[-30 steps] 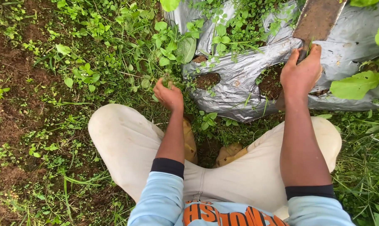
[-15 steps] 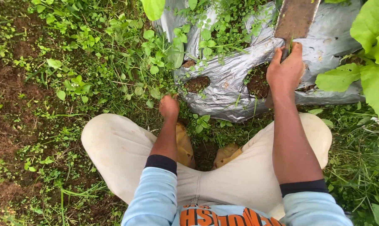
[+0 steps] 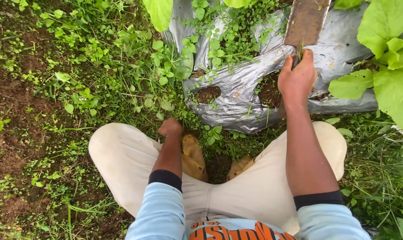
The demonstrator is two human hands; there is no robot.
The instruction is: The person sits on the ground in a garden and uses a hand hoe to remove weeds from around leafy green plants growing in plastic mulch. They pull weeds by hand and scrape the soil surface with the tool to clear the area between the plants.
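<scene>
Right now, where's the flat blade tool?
Head view, top right: the rusty blade lies over the silver plastic sheet, with the right hand gripping just below it, beside the broad green leaves.

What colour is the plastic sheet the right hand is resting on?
Silvery grey, wrinkled, with soil-filled holes. The plastic sheet under the right hand shows clearly in the head view.

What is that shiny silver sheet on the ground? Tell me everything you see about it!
The silver plastic sheet looks thin, grey and glossy, like a film laid over a raised strip of soil. It is wrinkled, creased and dirty, its near edge lying on the grass. Holes torn in it show dark earth, and small weeds grow up through it. The right hand rests on it, gripping a flat rusty-brown blade that lies over its upper part. Big green leaves overlap its right side.
</scene>
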